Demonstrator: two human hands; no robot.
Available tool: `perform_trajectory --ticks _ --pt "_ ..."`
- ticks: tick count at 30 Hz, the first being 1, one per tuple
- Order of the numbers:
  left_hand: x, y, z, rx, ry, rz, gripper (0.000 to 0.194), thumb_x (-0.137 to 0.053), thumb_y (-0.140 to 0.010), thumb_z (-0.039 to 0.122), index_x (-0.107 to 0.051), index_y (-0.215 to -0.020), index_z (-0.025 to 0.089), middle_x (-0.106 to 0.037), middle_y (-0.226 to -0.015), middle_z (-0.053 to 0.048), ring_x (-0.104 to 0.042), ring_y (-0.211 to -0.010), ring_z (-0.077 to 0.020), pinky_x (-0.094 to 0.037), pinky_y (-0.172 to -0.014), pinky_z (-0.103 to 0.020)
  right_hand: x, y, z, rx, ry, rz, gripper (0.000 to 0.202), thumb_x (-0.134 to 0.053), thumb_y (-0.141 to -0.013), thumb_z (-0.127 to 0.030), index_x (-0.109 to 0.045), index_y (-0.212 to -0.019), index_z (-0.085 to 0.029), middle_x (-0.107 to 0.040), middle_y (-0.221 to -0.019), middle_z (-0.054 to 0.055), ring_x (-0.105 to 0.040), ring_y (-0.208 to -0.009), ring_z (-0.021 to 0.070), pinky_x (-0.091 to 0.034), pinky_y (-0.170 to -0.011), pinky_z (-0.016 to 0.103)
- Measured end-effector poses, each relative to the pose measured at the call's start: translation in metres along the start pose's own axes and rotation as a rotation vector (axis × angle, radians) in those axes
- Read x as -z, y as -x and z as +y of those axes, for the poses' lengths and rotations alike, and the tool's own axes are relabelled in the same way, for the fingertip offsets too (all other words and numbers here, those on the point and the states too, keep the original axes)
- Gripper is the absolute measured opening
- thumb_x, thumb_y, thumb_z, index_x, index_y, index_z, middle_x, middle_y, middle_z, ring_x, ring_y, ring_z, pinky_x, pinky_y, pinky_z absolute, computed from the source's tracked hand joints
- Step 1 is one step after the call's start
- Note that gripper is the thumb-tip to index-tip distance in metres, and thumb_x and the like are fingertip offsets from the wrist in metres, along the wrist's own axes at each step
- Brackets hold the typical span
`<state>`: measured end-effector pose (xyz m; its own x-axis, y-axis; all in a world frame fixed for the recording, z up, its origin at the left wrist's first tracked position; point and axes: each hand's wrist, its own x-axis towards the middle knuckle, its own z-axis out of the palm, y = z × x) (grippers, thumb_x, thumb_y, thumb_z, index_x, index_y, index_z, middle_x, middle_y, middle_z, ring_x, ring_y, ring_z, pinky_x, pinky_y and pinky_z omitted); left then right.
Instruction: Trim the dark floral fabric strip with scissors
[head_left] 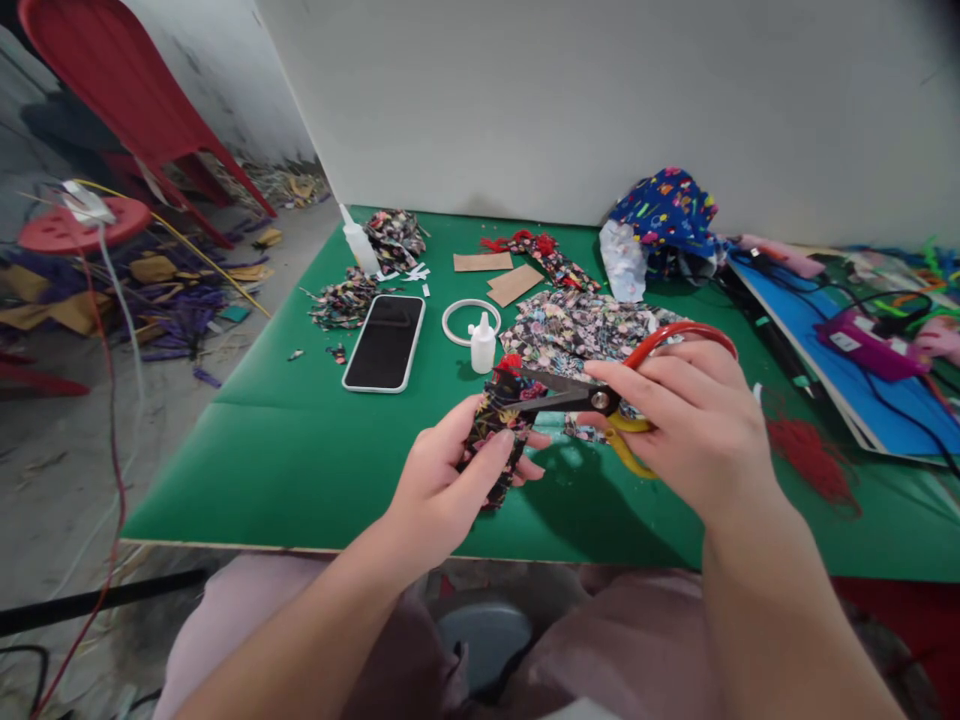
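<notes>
My left hand (457, 465) grips a folded piece of dark floral fabric (491, 435) with a red tuft at its top, held over the near part of the green table. From the right, my right hand (686, 415) holds scissors (598, 400) with one red and one yellow handle. The scissor blades are parted and lie across the upper part of the fabric. Just behind the fabric stands a small white bottle (483, 345) beside a white ring (450, 322). Crumpled floral cloth (577, 325) lies behind the scissors.
On the green table (300, 460) lie a phone (385, 343), fabric bundles (345, 298), another bottle (360, 245), brown strips (481, 262), blue patterned cloth (667, 215), red threads (810, 455) and a blue folder (847, 350) with a purple device (870, 343). A white panel rises behind.
</notes>
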<state>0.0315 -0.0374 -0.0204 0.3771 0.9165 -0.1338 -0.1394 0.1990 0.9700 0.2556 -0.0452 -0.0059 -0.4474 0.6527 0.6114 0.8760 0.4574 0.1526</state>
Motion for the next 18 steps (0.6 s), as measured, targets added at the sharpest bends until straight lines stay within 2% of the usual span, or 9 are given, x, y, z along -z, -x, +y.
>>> perform_trajectory --ticks 3,5,10,14,18 --pt "0.0004 0.0008 0.0003 -0.011 -0.04 -0.001 0.022 -0.06 -0.082 0.032 -0.065 -0.101 0.022 -0.074 -0.088 -0.006 -0.07 -0.065 -0.0202 -0.051 -0.047 -0.022 -0.0011 0.0001 0.0 0.0 0.01 0.002 0.038 -0.064 -0.079 -0.031 -0.059 -0.116 -0.023 -0.061 -0.079 0.003 -0.051 -0.08 0.0201 -0.043 -0.08 0.036" --pt "0.0 0.0008 0.0007 0.004 -0.038 0.005 0.022 -0.06 -0.081 0.032 -0.065 -0.101 0.022 -0.074 -0.088 -0.006 -0.07 -0.065 -0.0203 -0.049 -0.044 -0.021 -0.0015 0.0 -0.0004 0.001 0.019 0.002 0.037 -0.064 -0.079 -0.029 -0.058 -0.116 -0.024 -0.062 -0.079 0.003 -0.051 -0.08 0.0201 -0.042 -0.079 0.036" --pt "-0.0005 -0.0016 0.0031 0.048 0.082 -0.011 0.021 -0.063 -0.08 0.029 -0.065 -0.1 0.022 -0.074 -0.083 -0.004 -0.069 -0.06 -0.017 -0.053 -0.053 -0.023 -0.001 -0.0009 -0.0006 0.026 0.039 0.003 0.039 -0.065 -0.078 -0.026 -0.059 -0.116 -0.022 -0.062 -0.08 0.004 -0.05 -0.081 0.021 -0.042 -0.078 0.036" --pt "0.0019 -0.0035 0.0069 0.135 0.16 -0.044 0.022 -0.063 -0.08 0.028 -0.062 -0.1 0.02 -0.074 -0.082 -0.004 -0.068 -0.058 -0.0151 -0.053 -0.05 -0.021 -0.0009 -0.0015 -0.0016 0.038 0.025 -0.016 0.036 -0.064 -0.078 -0.024 -0.06 -0.114 -0.021 -0.063 -0.081 0.004 -0.05 -0.082 0.0209 -0.043 -0.078 0.037" --pt "0.0048 -0.0037 0.0084 0.142 0.195 -0.101 0.02 -0.061 -0.083 0.027 -0.06 -0.101 0.02 -0.074 -0.083 -0.002 -0.068 -0.061 -0.0132 -0.053 -0.053 -0.019 -0.0014 -0.0003 -0.0041 0.049 -0.019 -0.024 0.042 -0.071 -0.072 -0.023 -0.061 -0.113 -0.021 -0.063 -0.082 0.003 -0.051 -0.084 0.0213 -0.043 -0.079 0.037"
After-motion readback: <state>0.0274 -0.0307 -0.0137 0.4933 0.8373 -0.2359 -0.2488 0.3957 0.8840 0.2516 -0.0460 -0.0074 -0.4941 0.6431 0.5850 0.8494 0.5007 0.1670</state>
